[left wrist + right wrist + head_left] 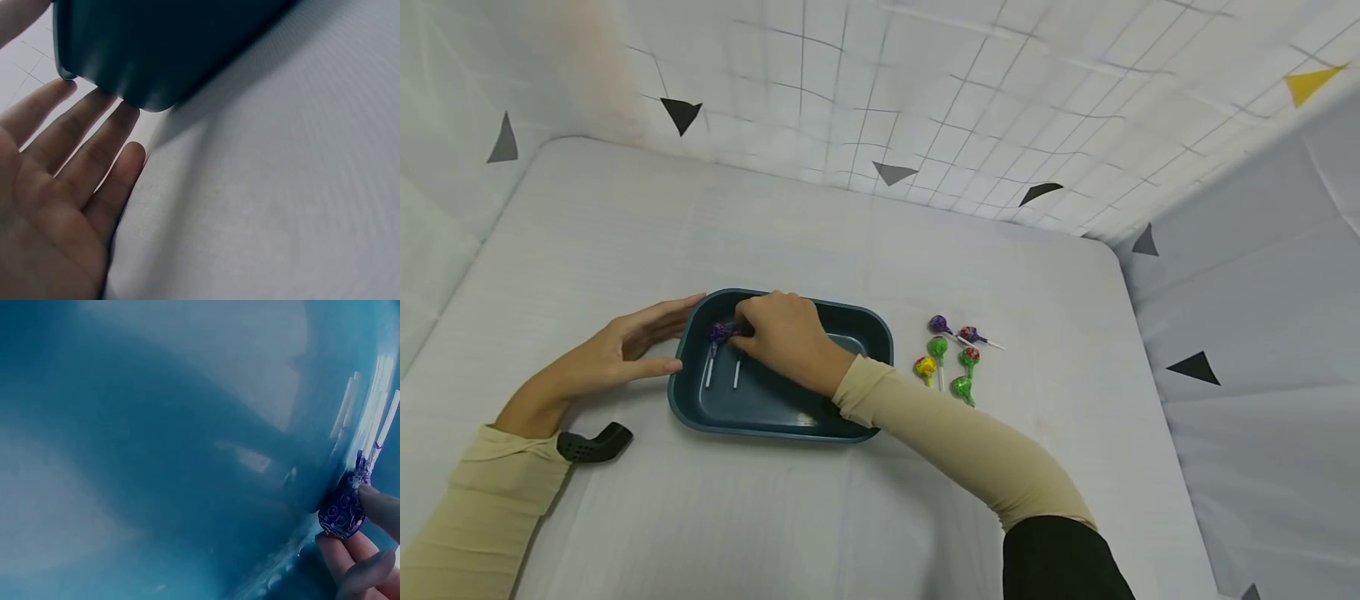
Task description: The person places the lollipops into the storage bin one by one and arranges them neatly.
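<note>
A dark teal tray [767,429] lies on the white surface in front of me. My right hand [790,337] reaches into its left part and pinches a purple-wrapped lollipop [342,509] between thumb and fingers. In the head view that lollipop's head is mostly hidden by the hand; its white stick [737,373] shows below. Beside it, another purple lollipop [718,333] lies in the tray, stick toward me. My left hand [625,346] is at the tray's left end, with fingers extended along the outside of the wall; in the left wrist view the fingertips [128,112] meet it.
Right of the tray lies a loose group of lollipops: purple ones [938,325], green ones [937,347] and a yellow one [925,367]. White cloth walls [1247,333] with dark triangles border the surface. A black wrist device [597,443] sits at the left cuff.
</note>
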The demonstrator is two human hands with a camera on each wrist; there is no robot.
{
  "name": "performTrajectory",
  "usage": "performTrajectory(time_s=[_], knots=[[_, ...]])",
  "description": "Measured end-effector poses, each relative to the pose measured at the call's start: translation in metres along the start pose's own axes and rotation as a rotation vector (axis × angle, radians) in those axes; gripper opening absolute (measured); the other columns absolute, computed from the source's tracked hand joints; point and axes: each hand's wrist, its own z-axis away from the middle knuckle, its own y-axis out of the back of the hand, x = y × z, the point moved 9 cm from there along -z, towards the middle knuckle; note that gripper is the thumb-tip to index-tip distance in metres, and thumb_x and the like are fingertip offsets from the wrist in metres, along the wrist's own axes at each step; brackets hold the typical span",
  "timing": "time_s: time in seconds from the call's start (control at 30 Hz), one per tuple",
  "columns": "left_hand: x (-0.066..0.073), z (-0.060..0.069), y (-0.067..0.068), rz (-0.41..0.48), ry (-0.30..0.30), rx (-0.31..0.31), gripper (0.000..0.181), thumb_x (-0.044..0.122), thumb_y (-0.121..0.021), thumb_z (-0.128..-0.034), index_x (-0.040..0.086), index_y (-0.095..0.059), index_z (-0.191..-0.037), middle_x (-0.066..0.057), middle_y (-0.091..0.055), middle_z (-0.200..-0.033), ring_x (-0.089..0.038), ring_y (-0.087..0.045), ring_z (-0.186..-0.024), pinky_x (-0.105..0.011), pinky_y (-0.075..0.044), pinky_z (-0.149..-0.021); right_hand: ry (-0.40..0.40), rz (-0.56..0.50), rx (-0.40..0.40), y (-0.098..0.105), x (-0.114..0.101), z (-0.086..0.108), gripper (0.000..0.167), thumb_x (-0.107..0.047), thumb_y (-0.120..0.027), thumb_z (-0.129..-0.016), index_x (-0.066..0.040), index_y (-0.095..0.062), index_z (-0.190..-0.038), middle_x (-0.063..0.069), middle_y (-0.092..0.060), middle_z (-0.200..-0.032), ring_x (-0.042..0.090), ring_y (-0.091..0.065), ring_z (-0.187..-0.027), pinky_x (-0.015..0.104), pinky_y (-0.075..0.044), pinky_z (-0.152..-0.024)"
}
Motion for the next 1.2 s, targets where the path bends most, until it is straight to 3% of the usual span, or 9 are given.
performTrajectory(time_s=[1.2], knots=[[0.0008,-0.0004,-0.0007,-0.001,-0.004,-0.009,0.082,-0.021,-0.06,-0.0907,-0.004,-0.023,-0.162,-0.002,-0.03,-0.171,-0.001,-0.039,-0.15,-0.01,-0.033,-0.118,0.0,-0.01,0.009,0.0002,-0.0001,-0.0011,0.027,-0.044,-0.075,-0.094,-0.02,-0.079,-0.106,-0.009,-0.078,-0.093,0.003,-0.067,-0.073,0.017,-0.05,-0.057]])
